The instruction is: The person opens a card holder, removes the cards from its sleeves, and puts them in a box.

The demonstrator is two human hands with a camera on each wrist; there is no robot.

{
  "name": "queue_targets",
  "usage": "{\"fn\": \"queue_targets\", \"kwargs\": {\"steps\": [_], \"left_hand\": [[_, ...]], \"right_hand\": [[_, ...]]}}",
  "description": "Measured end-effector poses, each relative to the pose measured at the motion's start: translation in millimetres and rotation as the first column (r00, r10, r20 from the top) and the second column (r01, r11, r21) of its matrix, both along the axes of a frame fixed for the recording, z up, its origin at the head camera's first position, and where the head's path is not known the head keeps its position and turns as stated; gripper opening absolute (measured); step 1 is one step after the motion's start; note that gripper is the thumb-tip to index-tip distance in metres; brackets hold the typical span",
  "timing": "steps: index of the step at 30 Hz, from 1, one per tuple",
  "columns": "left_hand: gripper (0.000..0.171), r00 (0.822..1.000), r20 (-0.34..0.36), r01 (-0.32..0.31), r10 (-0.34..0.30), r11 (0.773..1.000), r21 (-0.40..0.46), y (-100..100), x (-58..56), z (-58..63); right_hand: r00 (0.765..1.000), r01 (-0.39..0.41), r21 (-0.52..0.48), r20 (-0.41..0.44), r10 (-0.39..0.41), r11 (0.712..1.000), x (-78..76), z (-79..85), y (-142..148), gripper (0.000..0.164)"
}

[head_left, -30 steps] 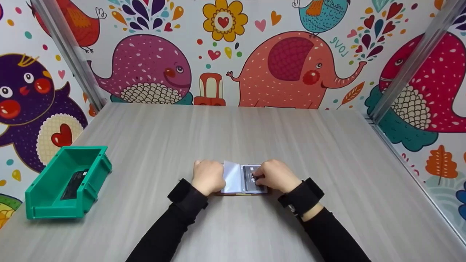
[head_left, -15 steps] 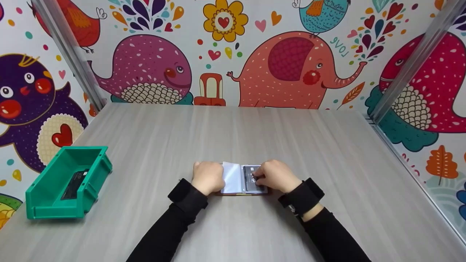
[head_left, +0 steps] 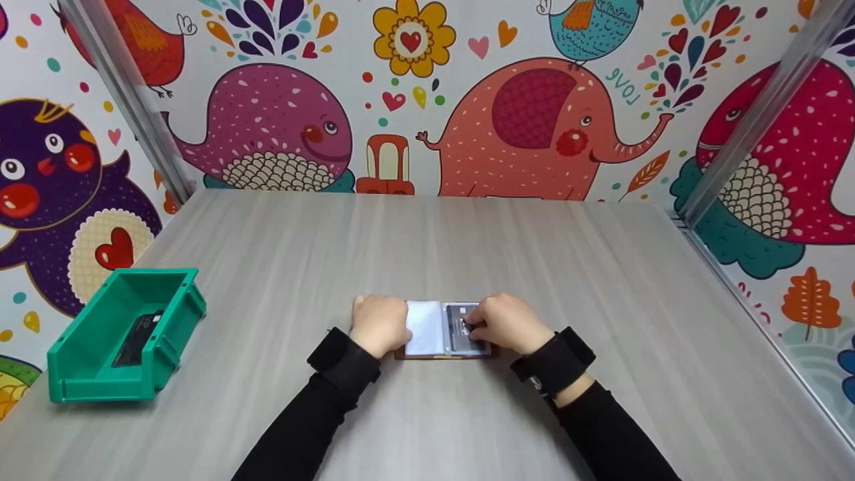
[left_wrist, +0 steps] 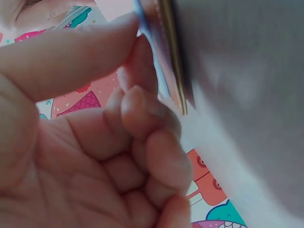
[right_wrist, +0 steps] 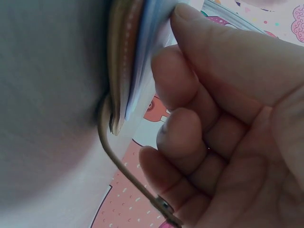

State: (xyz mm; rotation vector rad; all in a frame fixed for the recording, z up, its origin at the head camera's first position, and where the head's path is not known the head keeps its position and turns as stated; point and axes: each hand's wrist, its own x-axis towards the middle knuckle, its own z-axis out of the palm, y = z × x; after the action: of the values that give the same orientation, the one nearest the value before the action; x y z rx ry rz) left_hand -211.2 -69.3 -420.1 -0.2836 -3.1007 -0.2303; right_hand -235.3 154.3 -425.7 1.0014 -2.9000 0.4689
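A small card holder (head_left: 427, 357) with a brown cover lies spread on the table in the head view. Its left side shows a pale plastic sleeve page (head_left: 424, 327); its right side shows a dark grey card (head_left: 457, 331). My left hand (head_left: 381, 326) has curled fingers and pinches the sleeve page near its outer edge. On the card rest the thumb and forefinger of my right hand (head_left: 511, 323), its other fingers curled in. I cannot tell whether they pinch the card. The right wrist view shows the holder's strap (right_wrist: 126, 171) with a snap, sticking out under that hand.
A green plastic bin (head_left: 100, 389) stands at the table's left side, with a black card (head_left: 137, 341) inside. Walls with cartoon animals (head_left: 528, 127) border the table, and metal posts (head_left: 123, 100) rise at the back corners.
The sleeve page's raised upper corner has come down, and the page now lies flatter. My left hand has shifted slightly left with it; the right hand has stayed put.
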Motion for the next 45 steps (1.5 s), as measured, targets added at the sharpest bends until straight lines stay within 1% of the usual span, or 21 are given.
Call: {"fn": "queue_targets", "kwargs": {"steps": [4, 10, 17, 22, 25, 29, 33, 37, 40, 45], "left_hand": [[0.018, 1.0, -0.006, 0.003, -0.003, 1.0, 0.002, 0.3, -0.3, -0.9], [0.019, 1.0, -0.007, 0.006, -0.006, 1.0, 0.003, 0.0, -1.6, -2.5], [0.018, 0.999, -0.024, 0.038, -0.038, 0.999, 0.019, -0.6, -0.9, -3.5], [0.017, 0.999, -0.022, 0.033, -0.033, 0.999, 0.017, -0.7, -1.7, -4.5], [0.017, 0.999, -0.021, 0.032, -0.032, 0.999, 0.013, -0.8, -2.3, -5.3], [0.019, 0.999, -0.027, 0.033, -0.033, 0.999, 0.014, -1.2, -2.7, -6.1], [0.019, 0.999, -0.033, 0.037, -0.037, 0.999, 0.015, -1.4, -2.5, -6.1], [0.018, 0.999, -0.034, 0.039, -0.038, 0.999, 0.02, -1.3, -2.2, -5.8], [0.019, 0.999, -0.034, 0.035, -0.035, 0.999, 0.022, -1.0, -2.1, -5.4], [0.019, 0.999, -0.03, 0.026, -0.026, 0.999, 0.023, -0.1, -1.3, -4.3]], "right_hand": [[1.0, 0.003, 0.002, 0.001, -0.003, 1.0, 0.2, 0.4, -0.2, 0.021], [1.0, 0.005, 0.006, 0.009, -0.005, 1.0, -0.1, 0.4, -0.5, 0.02], [1.0, 0.007, 0.011, 0.024, -0.008, 1.0, 0.0, 0.5, -0.2, 0.018], [1.0, 0.002, 0.012, 0.017, -0.002, 1.0, -0.2, 0.2, -0.2, 0.018], [1.0, -0.002, 0.012, 0.014, 0.001, 1.0, -0.3, 0.9, 0.2, 0.02], [1.0, -0.008, -0.005, 0.03, 0.008, 1.0, -0.5, 2.7, 1.5, 0.022], [0.999, 0.005, -0.023, 0.045, -0.004, 1.0, -2.0, 4.2, 4.7, 0.022], [0.998, 0.035, -0.032, 0.049, -0.033, 0.999, -4.5, 5.9, 10.4, 0.023], [0.998, 0.048, -0.035, 0.04, -0.047, 0.998, -6.5, 7.0, 15.1, 0.023], [0.999, 0.047, -0.032, 0.013, -0.047, 0.998, -8.2, 7.9, 20.8, 0.023]]}}
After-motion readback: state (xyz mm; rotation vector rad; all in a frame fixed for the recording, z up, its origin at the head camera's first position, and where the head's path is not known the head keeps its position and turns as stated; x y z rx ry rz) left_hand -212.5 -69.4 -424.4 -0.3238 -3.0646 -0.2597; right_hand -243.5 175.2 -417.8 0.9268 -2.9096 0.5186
